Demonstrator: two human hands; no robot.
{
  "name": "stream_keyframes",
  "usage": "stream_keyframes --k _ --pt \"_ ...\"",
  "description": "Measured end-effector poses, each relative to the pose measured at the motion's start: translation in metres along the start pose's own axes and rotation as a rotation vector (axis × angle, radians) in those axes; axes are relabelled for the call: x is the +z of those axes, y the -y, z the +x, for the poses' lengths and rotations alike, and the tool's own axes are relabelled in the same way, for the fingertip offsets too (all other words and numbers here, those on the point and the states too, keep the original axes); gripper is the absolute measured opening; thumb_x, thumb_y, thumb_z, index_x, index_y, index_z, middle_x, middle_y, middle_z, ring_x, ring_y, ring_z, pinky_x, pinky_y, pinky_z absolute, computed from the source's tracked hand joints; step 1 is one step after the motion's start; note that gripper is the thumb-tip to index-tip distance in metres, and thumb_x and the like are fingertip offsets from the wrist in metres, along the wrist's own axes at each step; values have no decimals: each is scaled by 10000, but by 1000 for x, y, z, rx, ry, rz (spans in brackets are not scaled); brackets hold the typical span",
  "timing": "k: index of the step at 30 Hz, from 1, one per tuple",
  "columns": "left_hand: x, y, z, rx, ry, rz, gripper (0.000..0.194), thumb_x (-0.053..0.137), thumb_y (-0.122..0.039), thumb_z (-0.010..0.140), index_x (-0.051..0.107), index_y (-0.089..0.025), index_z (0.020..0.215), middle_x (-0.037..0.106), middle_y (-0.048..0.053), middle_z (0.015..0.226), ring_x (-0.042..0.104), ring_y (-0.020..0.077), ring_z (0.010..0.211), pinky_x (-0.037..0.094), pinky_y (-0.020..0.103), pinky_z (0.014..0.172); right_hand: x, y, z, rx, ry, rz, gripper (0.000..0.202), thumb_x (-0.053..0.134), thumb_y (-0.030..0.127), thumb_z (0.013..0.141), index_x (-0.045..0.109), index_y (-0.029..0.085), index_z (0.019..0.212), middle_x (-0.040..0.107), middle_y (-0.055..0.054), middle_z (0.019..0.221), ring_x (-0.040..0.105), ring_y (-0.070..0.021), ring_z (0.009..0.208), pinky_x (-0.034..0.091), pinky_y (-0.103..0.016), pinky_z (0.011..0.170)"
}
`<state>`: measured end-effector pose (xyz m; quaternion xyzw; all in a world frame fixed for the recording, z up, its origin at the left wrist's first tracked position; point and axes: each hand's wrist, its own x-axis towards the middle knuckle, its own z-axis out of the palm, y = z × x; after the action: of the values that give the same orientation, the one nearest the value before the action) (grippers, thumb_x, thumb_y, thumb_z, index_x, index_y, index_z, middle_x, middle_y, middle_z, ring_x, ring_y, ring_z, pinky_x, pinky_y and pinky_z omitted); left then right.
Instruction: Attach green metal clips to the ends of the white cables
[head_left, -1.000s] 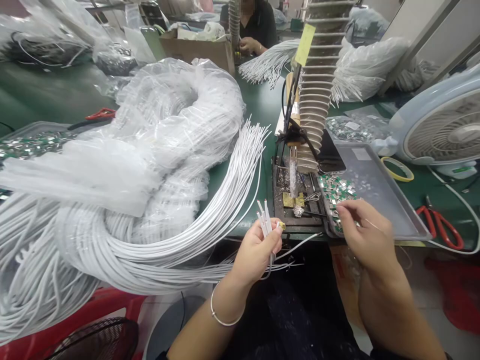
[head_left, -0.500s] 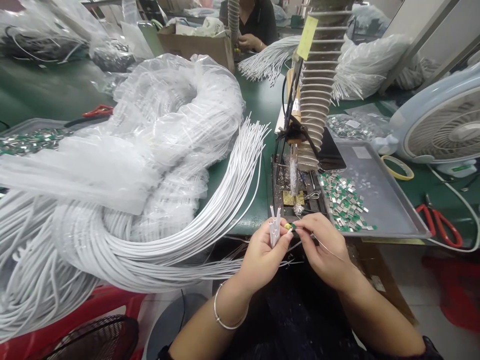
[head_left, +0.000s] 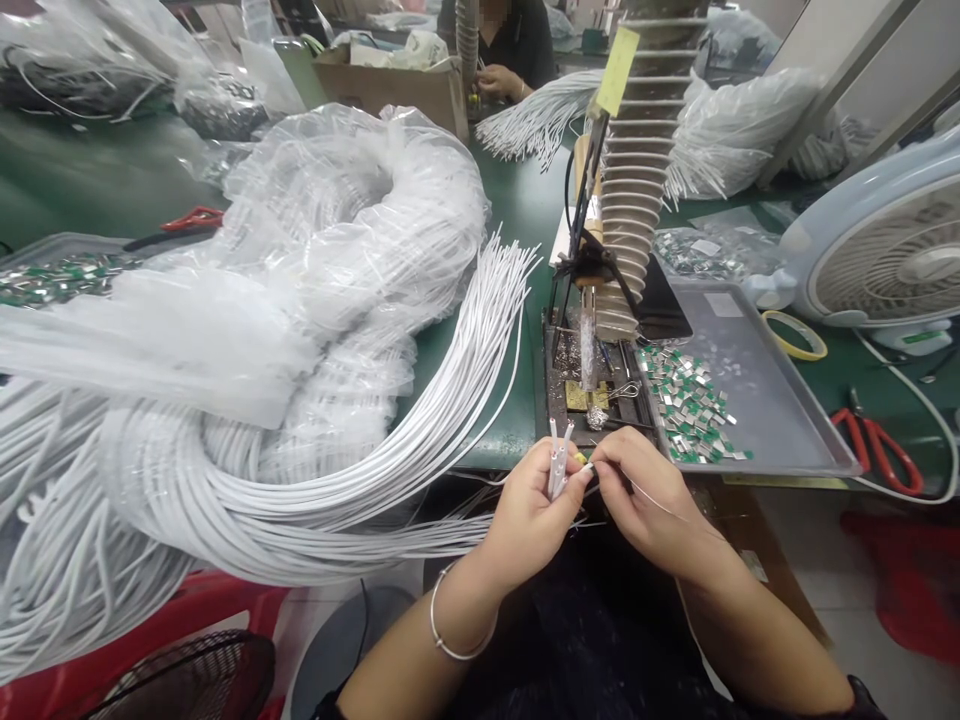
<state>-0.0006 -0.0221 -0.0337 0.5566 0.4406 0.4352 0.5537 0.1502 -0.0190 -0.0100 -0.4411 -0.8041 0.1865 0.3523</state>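
My left hand (head_left: 531,508) is closed around several white cables (head_left: 559,468), whose stripped ends point up. At its thumb and fingertip is a small green and yellow piece (head_left: 583,459), partly hidden by the fingers. My right hand (head_left: 643,495) is pinched shut close beside it, with a thin wire like solder (head_left: 649,500) running from the fingers back over the hand. Just beyond both hands, a soldering iron (head_left: 589,350) is clamped upright above a dark tray (head_left: 559,390) with a yellow sponge-like pad (head_left: 577,396).
A large bundle of white cables (head_left: 360,500), partly in plastic, lies at left. To the right, a grey tray (head_left: 780,420) holds small green circuit boards (head_left: 686,405). Red-handled pliers (head_left: 885,450), a tape roll (head_left: 795,335), a fan (head_left: 900,240) and a ribbed hose (head_left: 637,170) surround it.
Both hands have dropped slightly towards me, and the left has shifted a little right with its cables. The green piece between the fingertips is now more covered.
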Motion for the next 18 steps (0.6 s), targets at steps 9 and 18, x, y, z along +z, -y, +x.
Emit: stream_keyframes --k 9,18 --pt "1 0 -2 -1 12 -59 155 513 -318 864 556 -175 824 543 38 834 509 139 744 425 264 714 -1 0 -2 129 -126 118 143 427 138 875 513 195 777 516 -5 716 520 -125 663 452 -252 597" --pt "9 -7 2 -184 -53 -373 203 534 -362 849 521 -160 846 367 -72 546 287 64 465 254 208 459 12 4 -6 251 -305 277 100 497 154 864 554 202 931 554 12 739 588 -81 544 524 -200 504"
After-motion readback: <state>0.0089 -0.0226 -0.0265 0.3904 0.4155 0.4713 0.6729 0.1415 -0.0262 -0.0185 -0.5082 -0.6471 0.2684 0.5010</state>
